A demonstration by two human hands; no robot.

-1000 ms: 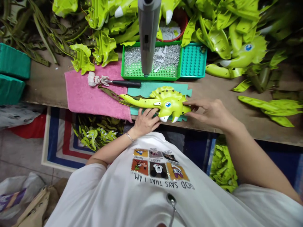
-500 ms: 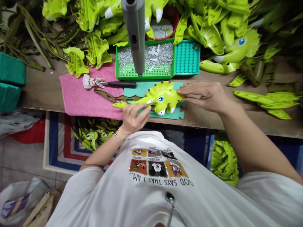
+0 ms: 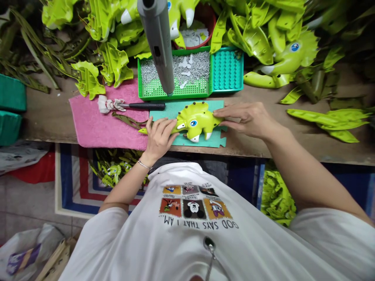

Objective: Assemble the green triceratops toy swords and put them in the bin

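A lime-green plastic dinosaur toy (image 3: 195,121) with a blue eye and white horns lies on a teal foam mat (image 3: 205,139) at the bench's front edge. My left hand (image 3: 158,136) presses down on the toy's tail end, fingers curled over it. My right hand (image 3: 248,119) grips the frilled head end from the right, fingers together. A grey hanging power screwdriver (image 3: 158,43) points down just behind the toy.
A green tray of screws (image 3: 178,72) and a teal tray (image 3: 227,70) stand behind the mat. A black-handled tool (image 3: 131,105) lies on a pink towel (image 3: 99,125). Heaps of green toy shells (image 3: 263,35) fill the back and right. More parts sit under the bench.
My left hand moved from below the toy up onto its tail and now presses it. The right hand stays on the head end. The toy shifted slightly on the mat.
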